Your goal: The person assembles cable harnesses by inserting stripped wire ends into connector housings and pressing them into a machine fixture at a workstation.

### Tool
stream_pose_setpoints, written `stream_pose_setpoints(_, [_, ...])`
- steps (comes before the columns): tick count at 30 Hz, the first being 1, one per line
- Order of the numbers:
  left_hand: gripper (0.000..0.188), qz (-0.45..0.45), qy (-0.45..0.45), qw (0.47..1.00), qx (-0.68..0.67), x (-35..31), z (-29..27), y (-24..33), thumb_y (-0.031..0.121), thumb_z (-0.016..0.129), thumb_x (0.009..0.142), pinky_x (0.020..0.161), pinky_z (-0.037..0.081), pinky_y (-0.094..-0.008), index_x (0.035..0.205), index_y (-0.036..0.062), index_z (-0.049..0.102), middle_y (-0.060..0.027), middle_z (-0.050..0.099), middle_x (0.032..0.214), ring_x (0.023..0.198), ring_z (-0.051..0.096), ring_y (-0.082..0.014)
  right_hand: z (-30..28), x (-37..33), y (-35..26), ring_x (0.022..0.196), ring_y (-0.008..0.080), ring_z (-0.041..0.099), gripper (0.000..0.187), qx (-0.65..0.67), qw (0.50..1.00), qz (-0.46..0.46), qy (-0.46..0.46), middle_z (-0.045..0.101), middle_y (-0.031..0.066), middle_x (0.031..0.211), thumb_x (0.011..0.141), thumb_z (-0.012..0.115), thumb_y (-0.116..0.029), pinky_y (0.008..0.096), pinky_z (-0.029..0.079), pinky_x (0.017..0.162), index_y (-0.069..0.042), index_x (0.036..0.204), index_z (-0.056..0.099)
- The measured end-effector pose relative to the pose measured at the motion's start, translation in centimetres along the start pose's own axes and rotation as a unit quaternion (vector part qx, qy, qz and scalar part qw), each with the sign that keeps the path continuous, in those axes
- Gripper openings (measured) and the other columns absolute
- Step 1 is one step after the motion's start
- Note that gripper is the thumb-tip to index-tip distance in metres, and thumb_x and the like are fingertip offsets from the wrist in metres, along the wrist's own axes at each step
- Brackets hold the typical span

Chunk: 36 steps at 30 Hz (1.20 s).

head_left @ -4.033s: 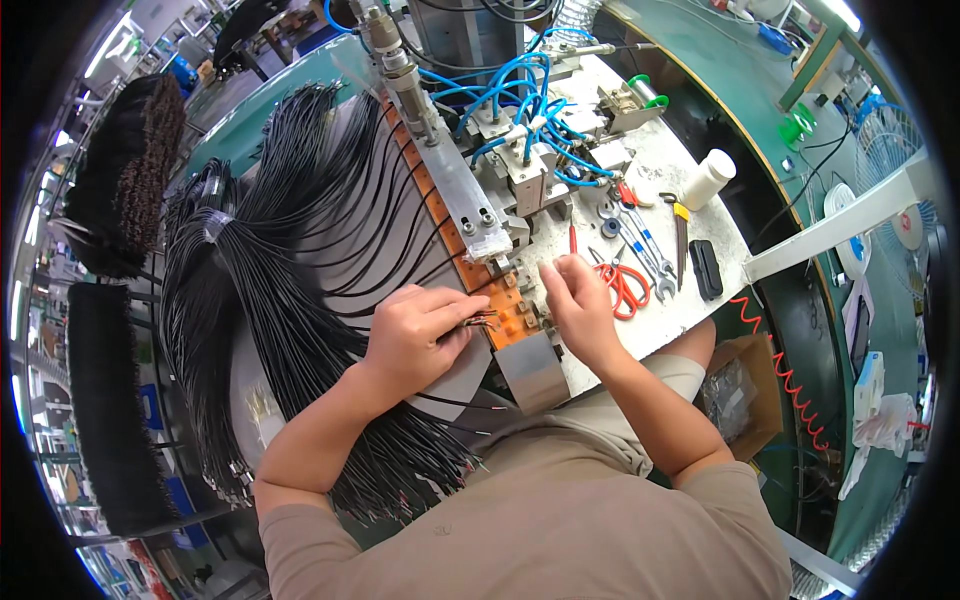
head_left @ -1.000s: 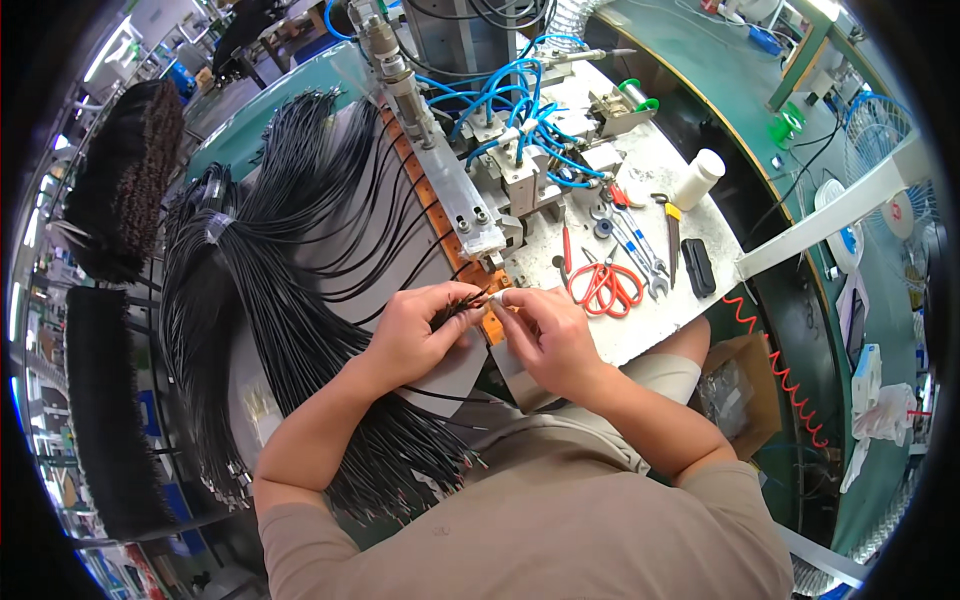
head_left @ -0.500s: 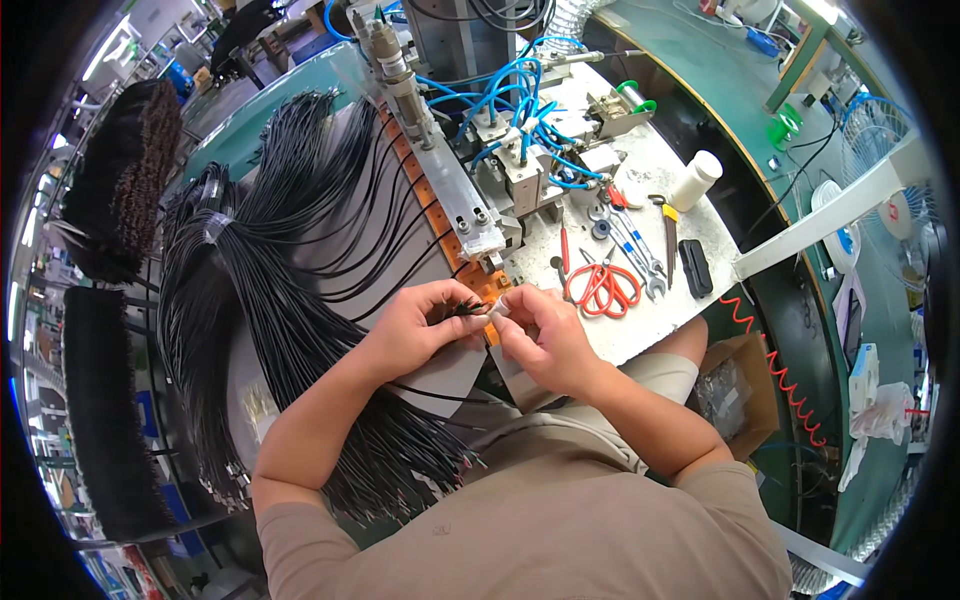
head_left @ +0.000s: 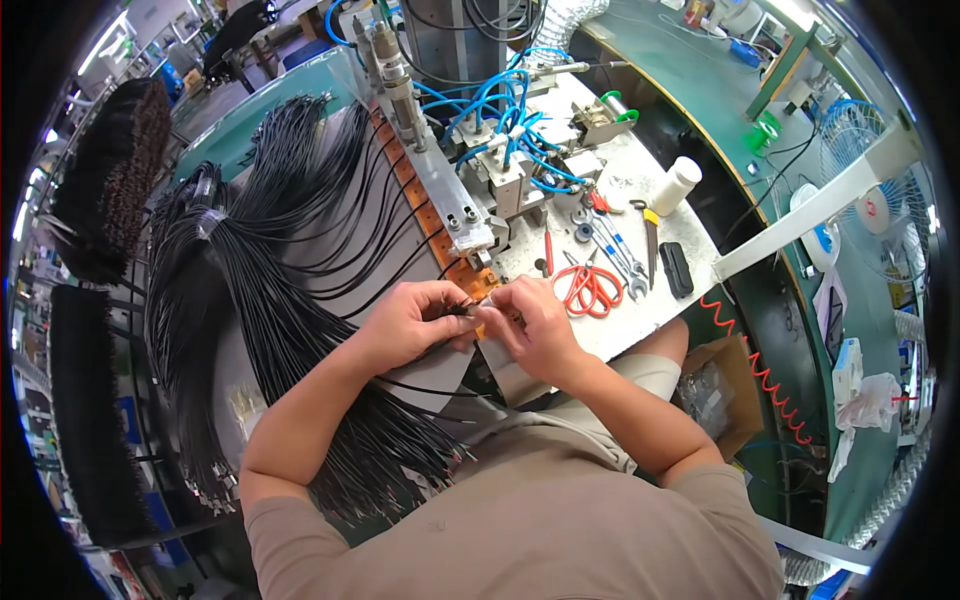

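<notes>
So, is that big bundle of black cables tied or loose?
Tied: a translucent wrap cinches the black cables near their upper left, and they fan out below it.

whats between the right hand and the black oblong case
The head view shows, from the right hand outward, red-handled scissors, silver wrenches and a yellow-handled dark-bladed tool.

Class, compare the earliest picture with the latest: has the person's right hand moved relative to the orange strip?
Yes, leftward. The right hand was right of the orange strip; now it reaches the strip's near end.
</notes>
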<state>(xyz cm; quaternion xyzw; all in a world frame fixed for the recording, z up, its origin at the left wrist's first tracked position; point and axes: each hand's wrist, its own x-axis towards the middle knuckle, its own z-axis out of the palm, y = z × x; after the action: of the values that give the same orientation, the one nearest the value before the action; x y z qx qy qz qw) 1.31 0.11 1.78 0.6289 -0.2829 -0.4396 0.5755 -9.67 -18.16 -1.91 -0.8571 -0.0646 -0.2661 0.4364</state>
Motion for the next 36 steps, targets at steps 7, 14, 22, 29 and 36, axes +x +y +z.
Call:
stream_pose_setpoints(7, [0.019,0.159,0.155,0.934,0.281,-1.6,1.9,2.6,0.005,0.068,0.091,0.07,0.054,-0.028,0.109,0.0014,0.073,-0.008,0.074,0.089,0.076,0.068,-0.0113,-0.2,0.2,3.8,0.07,0.0194,0.054,0.017,-0.035,0.994,0.094,0.032,0.058,0.0069,0.077,0.092,0.068,-0.013,0.0323,0.042,0.063,-0.003,0.089,0.054])
stream_pose_setpoints(14, [0.019,0.139,-0.015,0.954,0.265,-0.6,1.2,1.0,0.004,0.07,0.088,0.065,0.054,-0.0276,0.107,0.0011,0.073,-0.0097,0.074,0.086,0.069,0.069,-0.0151,0.8,0.1,4.7,0.063,0.0057,0.046,0.021,0.199,0.943,0.267,-0.003,0.053,-0.0013,0.07,0.098,0.063,-0.018,0.0248,0.037,0.054,-0.003,0.088,0.053])
stream_pose_setpoints(22, [0.019,0.07,0.02,0.957,0.281,0.0,1.1,0.7,0.005,0.07,0.086,0.066,0.054,-0.0305,0.104,0.0043,0.074,-0.0103,0.072,0.084,0.073,0.069,-0.0217,0.7,1.0,5.9,0.06,0.0023,0.043,0.019,0.292,0.895,0.334,-0.036,0.05,-0.005,0.067,0.098,0.064,-0.018,0.0224,0.033,0.051,-0.004,0.089,0.054])
stream_pose_setpoints(29, [0.017,0.231,0.138,0.847,0.459,0.5,1.7,-0.3,0.012,0.072,0.084,0.067,0.055,-0.0341,0.099,0.0086,0.074,-0.0084,0.069,0.082,0.08,0.069,-0.0257,0.8,0.9,5.5,0.059,0.0027,0.042,0.021,0.312,0.878,0.363,-0.033,0.05,-0.0052,0.067,0.099,0.062,-0.02,0.0229,0.032,0.051,-0.004,0.09,0.053])
stream_pose_setpoints(36, [0.015,0.21,0.139,0.852,0.458,0.0,1.9,0.0,0.006,0.072,0.083,0.061,0.053,-0.0313,0.098,0.0051,0.073,-0.0105,0.07,0.085,0.071,0.069,-0.024,1.5,0.4,6.2,0.06,0.0038,0.042,0.023,0.243,0.913,0.326,-0.023,0.049,-0.0045,0.068,0.101,0.059,-0.023,0.0227,0.033,0.052,-0.004,0.09,0.053])
